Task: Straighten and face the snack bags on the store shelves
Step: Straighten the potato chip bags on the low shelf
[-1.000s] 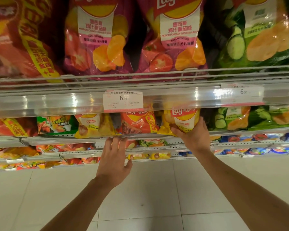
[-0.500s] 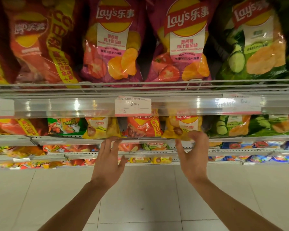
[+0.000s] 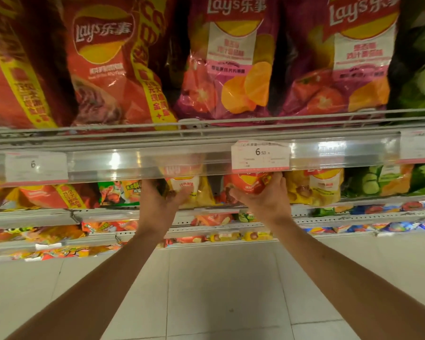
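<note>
A: Head view, how many bags up top?
B: Five fronts on the upper shelf (image 3: 206,133): two red, two purple, one green at the edge, all upright, logos facing out.
A: And the hands?
B: On the shelf below. The left hand (image 3: 157,204) curls round the yellow bag (image 3: 189,190); the right hand (image 3: 265,200) grips the red bag (image 3: 250,182) under the price tag (image 3: 260,155). Both bags stand upright.
A: Versus half a second ago?
B: Then both hands hung open, short of the bags.
</note>
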A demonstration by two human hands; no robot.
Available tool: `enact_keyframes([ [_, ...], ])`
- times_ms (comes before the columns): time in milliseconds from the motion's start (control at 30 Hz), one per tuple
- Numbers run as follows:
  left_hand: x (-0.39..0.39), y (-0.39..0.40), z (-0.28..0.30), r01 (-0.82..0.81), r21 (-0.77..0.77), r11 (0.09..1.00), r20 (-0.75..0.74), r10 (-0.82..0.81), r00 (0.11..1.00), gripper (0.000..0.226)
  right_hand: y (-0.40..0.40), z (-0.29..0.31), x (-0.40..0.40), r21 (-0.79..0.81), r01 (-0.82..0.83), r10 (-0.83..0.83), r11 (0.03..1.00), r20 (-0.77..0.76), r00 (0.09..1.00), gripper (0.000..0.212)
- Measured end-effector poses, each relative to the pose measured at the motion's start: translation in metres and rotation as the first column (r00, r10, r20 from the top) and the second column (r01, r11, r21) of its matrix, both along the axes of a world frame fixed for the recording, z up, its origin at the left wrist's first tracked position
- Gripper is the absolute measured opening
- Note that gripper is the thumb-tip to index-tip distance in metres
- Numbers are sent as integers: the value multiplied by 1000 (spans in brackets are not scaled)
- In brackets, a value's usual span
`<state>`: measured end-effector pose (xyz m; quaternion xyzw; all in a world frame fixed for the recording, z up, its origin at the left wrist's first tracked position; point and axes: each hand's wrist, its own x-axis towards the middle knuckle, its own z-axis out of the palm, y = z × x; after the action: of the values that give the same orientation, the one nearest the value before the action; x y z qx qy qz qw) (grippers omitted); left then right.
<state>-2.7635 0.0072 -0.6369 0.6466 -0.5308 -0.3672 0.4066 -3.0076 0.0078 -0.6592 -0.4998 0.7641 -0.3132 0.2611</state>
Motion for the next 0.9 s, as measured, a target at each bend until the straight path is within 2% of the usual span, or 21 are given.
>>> enact_keyframes([
  [233,6,-30,-3,147,241,959,-31,-144,989,43,-21,-11,2,36,-4,0,999,108,994,124],
  [400,4,-36,-10,237,307,922,-104,-215,971,32,-22,-10,0,56,-8,-2,998,175,985,112],
  [533,0,-39,-7,198,311,929,-118,-169,979,34,-18,-3,-2,32,-1,-5,999,196,981,107],
  [667,1,-39,-2,92,303,948,-130,-55,990,28,-12,6,2,35,44,-49,998,169,984,104],
  [900,17,-31,5,25,262,965,-170,20,985,32,-2,22,15,48,66,-73,997,156,985,100],
])
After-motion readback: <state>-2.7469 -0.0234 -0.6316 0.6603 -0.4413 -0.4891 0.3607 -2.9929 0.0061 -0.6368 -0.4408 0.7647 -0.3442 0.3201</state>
